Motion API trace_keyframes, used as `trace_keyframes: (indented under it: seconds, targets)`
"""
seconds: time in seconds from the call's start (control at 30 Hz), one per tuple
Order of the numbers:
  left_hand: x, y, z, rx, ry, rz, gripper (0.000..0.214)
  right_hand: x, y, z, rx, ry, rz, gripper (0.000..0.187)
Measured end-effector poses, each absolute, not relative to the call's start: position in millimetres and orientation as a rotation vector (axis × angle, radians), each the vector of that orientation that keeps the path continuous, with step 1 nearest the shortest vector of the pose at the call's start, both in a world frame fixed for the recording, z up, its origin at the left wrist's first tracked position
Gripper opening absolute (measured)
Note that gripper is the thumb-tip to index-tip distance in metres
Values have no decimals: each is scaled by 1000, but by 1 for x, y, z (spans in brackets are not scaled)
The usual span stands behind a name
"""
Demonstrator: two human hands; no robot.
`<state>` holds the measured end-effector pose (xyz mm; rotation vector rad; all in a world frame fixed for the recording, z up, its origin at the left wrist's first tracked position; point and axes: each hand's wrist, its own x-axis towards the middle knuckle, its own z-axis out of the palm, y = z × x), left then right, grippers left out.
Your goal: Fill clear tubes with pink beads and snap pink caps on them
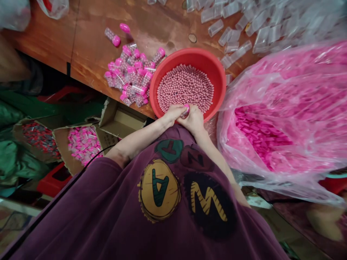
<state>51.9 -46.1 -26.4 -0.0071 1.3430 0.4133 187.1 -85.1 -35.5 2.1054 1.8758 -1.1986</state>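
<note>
Over the rim of the red plastic basin (189, 55), the left hand (172, 115) and right hand (193, 121) meet, their fingers (177, 110) closed together around a pink-capped vial (185, 110) above the pink beads (185, 88). Filled capped vials (128, 76) lie heaped on the wooden counter (89, 29), beside the basin. Empty clear tubes (230, 38) lie farther along; a plastic bag of pink caps (282, 86) stands right.
</note>
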Motion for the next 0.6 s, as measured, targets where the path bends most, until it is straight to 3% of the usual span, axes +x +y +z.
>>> trace_keyframes:
  seconds: [0.1, 0.17, 0.27, 0.33, 0.6]
  targets:
    - [44, -46, -34, -68, 1270, 438, 39, 188, -95, -45, 2196, 1807, -1283, 44]
    - [39, -46, -34, -76, 1206, 487, 29, 190, -94, -47, 2194, 1861, -1308, 56]
    - [38, -46, -31, -38, 1209, 527, 21, 188, -91, -45, 2148, 1972, -1172, 80]
    - [41, -48, -30, 28, 1282, 552, 23, 183, -89, -42, 2112, 1997, -1028, 84]
    - [48, -67, -50, 420, 1472, 418, 28, 183, -87, -41, 1892, 1979, -973, 47]
